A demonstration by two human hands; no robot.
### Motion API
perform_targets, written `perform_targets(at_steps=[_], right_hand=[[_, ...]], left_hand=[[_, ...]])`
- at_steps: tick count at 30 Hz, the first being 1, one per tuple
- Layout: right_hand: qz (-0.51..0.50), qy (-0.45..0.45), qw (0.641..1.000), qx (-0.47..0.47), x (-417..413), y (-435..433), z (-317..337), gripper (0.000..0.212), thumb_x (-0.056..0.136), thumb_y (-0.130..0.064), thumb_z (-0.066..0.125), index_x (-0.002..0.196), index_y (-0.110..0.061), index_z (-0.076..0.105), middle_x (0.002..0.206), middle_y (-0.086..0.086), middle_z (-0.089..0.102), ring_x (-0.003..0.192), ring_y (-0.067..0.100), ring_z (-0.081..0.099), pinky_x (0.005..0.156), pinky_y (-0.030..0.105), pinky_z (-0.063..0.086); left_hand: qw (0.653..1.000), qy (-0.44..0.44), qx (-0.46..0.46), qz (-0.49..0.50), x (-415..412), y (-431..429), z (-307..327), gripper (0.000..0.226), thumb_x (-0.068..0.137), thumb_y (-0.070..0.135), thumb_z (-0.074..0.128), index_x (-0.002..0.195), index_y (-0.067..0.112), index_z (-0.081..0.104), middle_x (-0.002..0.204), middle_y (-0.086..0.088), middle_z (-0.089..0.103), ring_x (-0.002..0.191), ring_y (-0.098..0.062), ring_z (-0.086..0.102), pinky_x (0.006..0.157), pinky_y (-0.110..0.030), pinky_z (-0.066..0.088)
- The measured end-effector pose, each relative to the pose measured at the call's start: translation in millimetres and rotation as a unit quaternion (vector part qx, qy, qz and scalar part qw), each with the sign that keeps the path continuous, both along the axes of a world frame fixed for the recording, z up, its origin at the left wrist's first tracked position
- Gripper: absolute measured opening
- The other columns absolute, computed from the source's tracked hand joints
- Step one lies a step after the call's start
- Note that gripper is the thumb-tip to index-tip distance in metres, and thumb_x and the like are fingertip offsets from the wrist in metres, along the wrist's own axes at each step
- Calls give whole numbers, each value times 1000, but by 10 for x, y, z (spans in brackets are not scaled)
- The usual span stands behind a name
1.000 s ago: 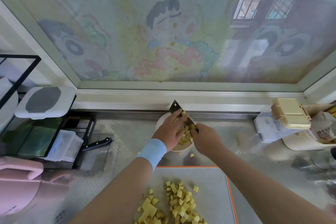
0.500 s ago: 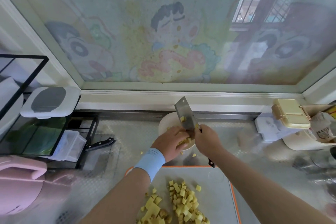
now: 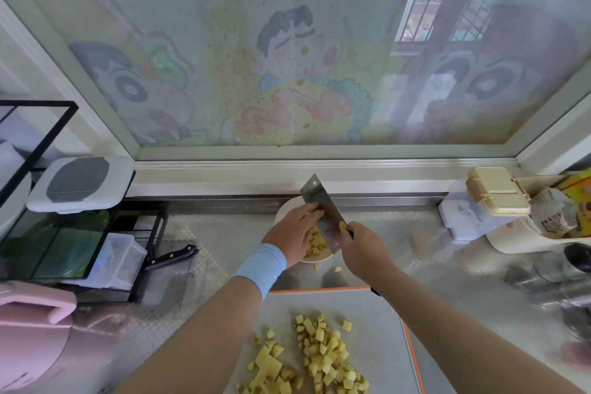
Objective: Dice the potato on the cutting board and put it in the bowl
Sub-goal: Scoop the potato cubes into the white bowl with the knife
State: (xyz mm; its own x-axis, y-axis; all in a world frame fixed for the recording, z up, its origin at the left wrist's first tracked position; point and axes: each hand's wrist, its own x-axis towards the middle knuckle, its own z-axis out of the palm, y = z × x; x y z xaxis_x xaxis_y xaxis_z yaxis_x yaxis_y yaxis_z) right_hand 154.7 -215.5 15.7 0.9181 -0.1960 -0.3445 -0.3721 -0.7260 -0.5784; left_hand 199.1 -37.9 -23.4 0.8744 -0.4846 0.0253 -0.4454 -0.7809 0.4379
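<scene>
Pale yellow potato cubes (image 3: 319,352) lie in a loose heap on the near half of the orange-edged cutting board (image 3: 377,310), between your 2 forearms. Just beyond the board's far edge, the white bowl (image 3: 287,205) sits on the steel counter (image 3: 224,233) and holds more diced potato (image 3: 316,241).

Your right hand (image 3: 364,249) curls its fingers round the handle of the cleaver (image 3: 321,208). The blade is tilted over the bowl, with its tip pointing far and left, past the far rim. Your left hand (image 3: 295,232), with a light blue wristband (image 3: 260,265) on the wrist, reaches over the bowl's left side. Its fingers are straight, held together and laid flat against the face of the blade.

2 stray cubes (image 3: 337,269) rest on the counter between the bowl and the board. Well to the left, a black-handled knife (image 3: 172,257) lies beside a clear tub (image 3: 123,261).
</scene>
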Motion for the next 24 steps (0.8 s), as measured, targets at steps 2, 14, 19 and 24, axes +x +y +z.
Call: perform_targets(at_steps=[2,14,19,24], right_hand=[[-11,-8,1000,-8,-12,-41,-5,23,99,-25,40,89,-14,56,85,7,63,81,28,58,66,35,44],[-12,-5,1000,-14,-396,-115,85,21,96,-30,44,83,-16,53,76,3,61,70,23,56,60,35,44],[-34,-7,999,3,-726,-267,138,23,95,-27,43,75,-16,49,70,3,56,61,19,48,52,30,34],[-45,14,999,-7,-1089,-417,31,23,96,-22,40,73,-16,43,71,2,52,62,19,44,54,32,33]], left_hand=[[997,50,57,-19,31,42,11,39,96,22,43,133,27,51,141,8,42,126,-17,42,100,-34,44],[980,65,187,-13,-307,289,-38,28,94,42,45,97,27,69,102,5,63,94,-20,58,75,-30,49],[984,127,116,47,-551,339,-2,37,95,33,52,131,31,54,132,1,53,115,-25,53,96,-35,45],[985,141,59,85,-782,252,51,42,94,23,53,134,34,50,138,2,48,124,-24,48,103,-34,41]])
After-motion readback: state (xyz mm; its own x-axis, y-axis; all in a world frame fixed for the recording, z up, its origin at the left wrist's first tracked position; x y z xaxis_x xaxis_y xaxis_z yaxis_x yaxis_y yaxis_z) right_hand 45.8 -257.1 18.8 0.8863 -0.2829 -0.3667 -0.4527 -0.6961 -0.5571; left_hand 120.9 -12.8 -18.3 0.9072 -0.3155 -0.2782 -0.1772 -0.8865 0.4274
